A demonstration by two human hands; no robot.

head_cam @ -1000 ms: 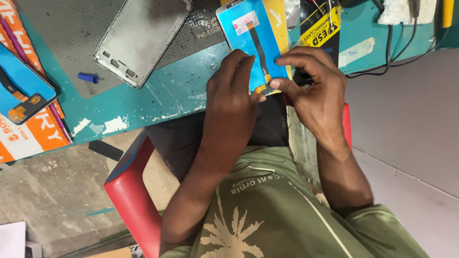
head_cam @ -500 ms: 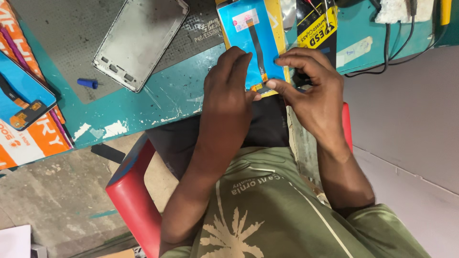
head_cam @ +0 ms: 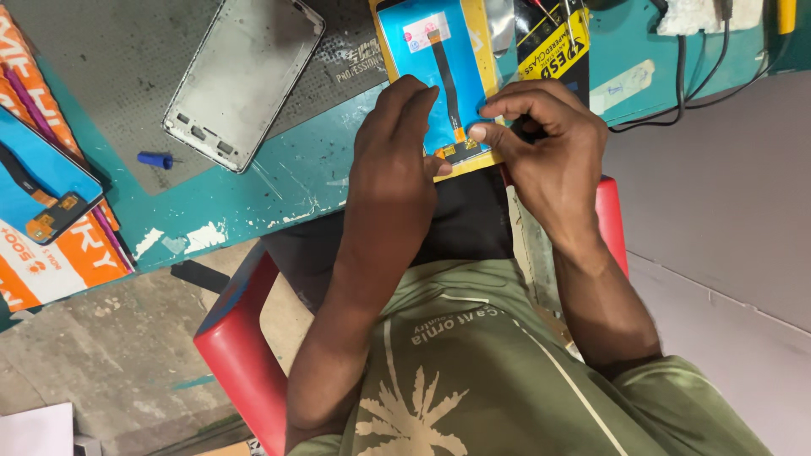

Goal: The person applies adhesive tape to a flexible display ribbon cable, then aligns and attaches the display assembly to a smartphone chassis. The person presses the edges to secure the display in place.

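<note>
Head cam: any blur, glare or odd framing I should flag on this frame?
Head view: even, soft light with no hard shadows; slight motion softness on the right hand and left hand; mild sheen on the blue phone screen panel; the metal phone frame is sharp; the scene sits rotated, with the teal bench at the top of the frame.

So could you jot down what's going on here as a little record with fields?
Left hand: rests on the lower edge of the blue phone screen panel
Right hand: fingertips pinch at the panel's black flex cable near its lower end
Surface: teal workbench
Nearby: silver phone frame on grey mat; small blue screwdriver bit
Seat: red chair
</note>
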